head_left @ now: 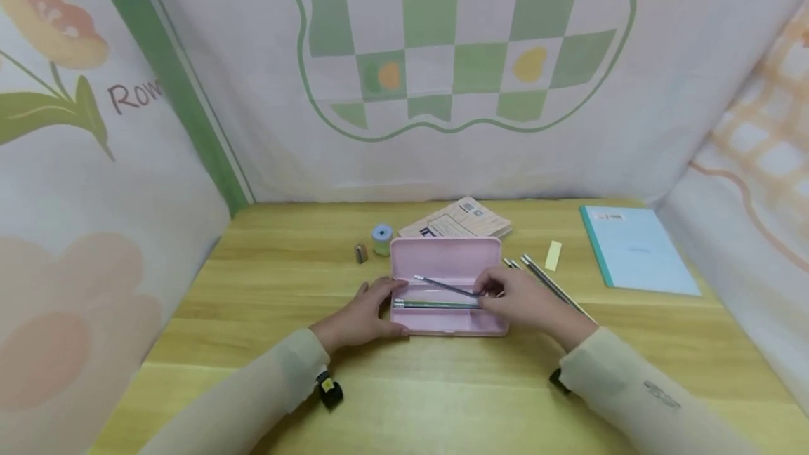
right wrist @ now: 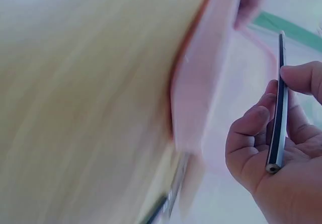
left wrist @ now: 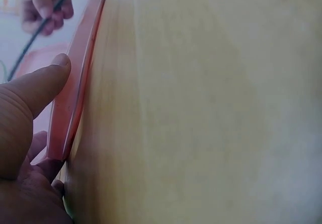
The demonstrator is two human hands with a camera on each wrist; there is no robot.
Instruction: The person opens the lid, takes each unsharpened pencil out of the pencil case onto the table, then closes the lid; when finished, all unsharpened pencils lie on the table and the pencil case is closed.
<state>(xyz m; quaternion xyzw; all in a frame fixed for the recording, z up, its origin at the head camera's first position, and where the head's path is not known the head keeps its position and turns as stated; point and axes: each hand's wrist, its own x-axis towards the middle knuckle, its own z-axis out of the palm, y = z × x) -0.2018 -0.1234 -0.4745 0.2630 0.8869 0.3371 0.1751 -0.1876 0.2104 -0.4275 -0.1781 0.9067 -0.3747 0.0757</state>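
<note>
A: Pink plastic marks the pencil case (head_left: 450, 286), which we see lying open at the middle of the wooden table (head_left: 265, 286), its lid raised toward the backdrop. Our left hand (head_left: 363, 314) rests against the case's left end; in the left wrist view the thumb (left wrist: 35, 88) lies straight along the case's edge (left wrist: 75, 98), touching it, with nothing clasped.

B: Our right hand (head_left: 521, 297) sits at the case's right end. Its thumb and fingers pinch a dark pencil (head_left: 445, 287) near one end, so the pencil slants over the open tray. The right wrist view shows that pencil (right wrist: 277, 108) held between the thumb and curled fingers (right wrist: 251, 128).

A: More pencils (head_left: 436, 305) lie flat in the tray, lengthwise, beneath the held one.

B: Outside the case, just right of it, we note loose pencils (head_left: 550, 285) on the table, and a pale yellow eraser (head_left: 553, 255) beyond them. A light blue notebook (head_left: 635, 257) lies well to the right.

A: Behind the case lies a tan booklet (head_left: 458, 220); to its left are a small blue-topped roll (head_left: 382, 238) and a small brown sharpener (head_left: 361, 253).
</note>
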